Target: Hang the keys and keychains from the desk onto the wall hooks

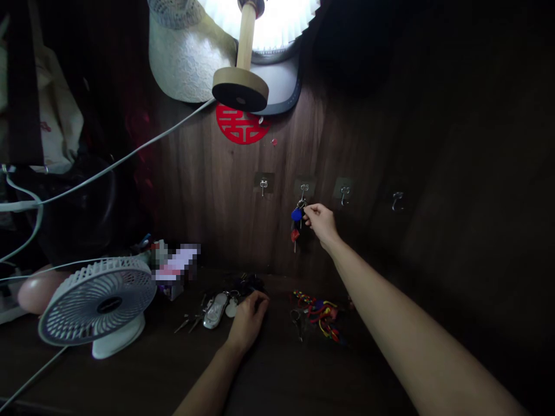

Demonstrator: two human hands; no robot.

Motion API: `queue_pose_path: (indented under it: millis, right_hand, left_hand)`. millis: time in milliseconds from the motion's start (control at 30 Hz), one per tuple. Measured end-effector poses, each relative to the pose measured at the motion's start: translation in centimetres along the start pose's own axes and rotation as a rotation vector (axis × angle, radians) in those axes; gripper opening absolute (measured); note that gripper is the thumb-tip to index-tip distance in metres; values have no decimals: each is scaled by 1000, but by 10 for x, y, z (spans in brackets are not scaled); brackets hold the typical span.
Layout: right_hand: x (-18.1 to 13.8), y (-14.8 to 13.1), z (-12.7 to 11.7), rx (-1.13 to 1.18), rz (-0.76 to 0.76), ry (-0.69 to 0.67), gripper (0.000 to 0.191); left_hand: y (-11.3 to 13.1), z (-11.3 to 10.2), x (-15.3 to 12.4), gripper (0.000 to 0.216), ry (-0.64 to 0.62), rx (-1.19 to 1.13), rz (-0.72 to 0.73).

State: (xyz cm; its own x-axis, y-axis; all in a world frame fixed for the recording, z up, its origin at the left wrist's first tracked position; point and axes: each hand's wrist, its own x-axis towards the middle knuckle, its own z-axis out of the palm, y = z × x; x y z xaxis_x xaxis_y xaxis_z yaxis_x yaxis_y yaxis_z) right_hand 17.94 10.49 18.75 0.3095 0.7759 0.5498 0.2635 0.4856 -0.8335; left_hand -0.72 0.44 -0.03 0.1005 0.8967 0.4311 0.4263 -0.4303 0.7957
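Note:
My right hand (321, 222) reaches up to the wood panel, thumb and fingers pinched at a bunch of keys with a blue round tag (296, 215) and a red piece (295, 235). The bunch's ring meets a metal hook (304, 188); I cannot tell whether it bears the weight. Down on the shelf, my left hand (248, 322) has curled fingers beside another set of keys with a silver oval fob (215, 310) and a pale round tag (231, 307). What its fingertips hold, if anything, is hidden. Colourful braided cords (323, 315) with keys lie to its right.
Other hooks (263, 185) (344, 193) (398, 200) line the panel. A white fan (102, 303) stands on the shelf at left, near a blurred box (176, 268). Overhead hang a lit lamp with a wooden base (240, 88), caps (191, 63) and a white cable (130, 155).

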Motion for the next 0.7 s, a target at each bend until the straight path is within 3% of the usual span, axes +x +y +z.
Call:
queue_pose_path:
  millis: [333,700]
  right_hand:
    - [-33,23,-12,-21,52,-88,32]
    - [-87,57,-23,-35,37,-256,35]
  left_hand:
    - [3,-2,-4,22,-66,77,20]
    - [2,-1,-6,21,-76,124,37]
